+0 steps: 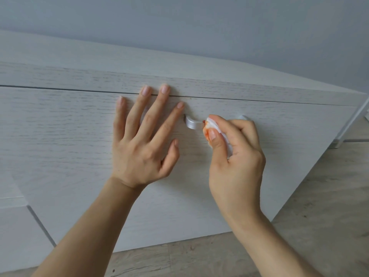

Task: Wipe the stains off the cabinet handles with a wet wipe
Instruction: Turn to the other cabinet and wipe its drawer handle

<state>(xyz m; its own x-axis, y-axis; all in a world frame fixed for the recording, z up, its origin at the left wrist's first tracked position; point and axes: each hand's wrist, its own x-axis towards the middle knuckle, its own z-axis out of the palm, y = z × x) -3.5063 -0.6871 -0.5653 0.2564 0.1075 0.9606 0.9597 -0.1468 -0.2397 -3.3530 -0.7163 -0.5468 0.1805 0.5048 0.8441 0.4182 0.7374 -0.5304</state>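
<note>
Two hands are up against the pale wood-grain drawer front (pixel 79 136) of the cabinet. Your left hand (pixel 143 144) lies flat on the panel, its fingers (pixel 163 100) spread wide; the two longest reach the seam under the top board (pixel 99 78), and the thumb points toward the handle. Something pale shows dimly between two of those fingers, but you cannot tell what it is.

Your right hand (pixel 237 156) has its fingers pressed together, pinching a folded white wipe (pixel 212 126) between the thumb and the curled fingers. The wipe's tip is stained orange-red and touches the silver handle (pixel 192 123) about midway along the bar. A small dark-red speck sits on the handle just where the wipe meets it. The handle's left end curves into the drawer front and looks clean; its right end (pixel 244 117) peeks out above your knuckles, and the stretch between is hidden by your hand.

The cabinet stands on a light wood-plank floor (pixel 319 206), with a grey wall (pixel 199 27) behind it. A cabinet leg (pixel 337 145) shows at the far right.
</note>
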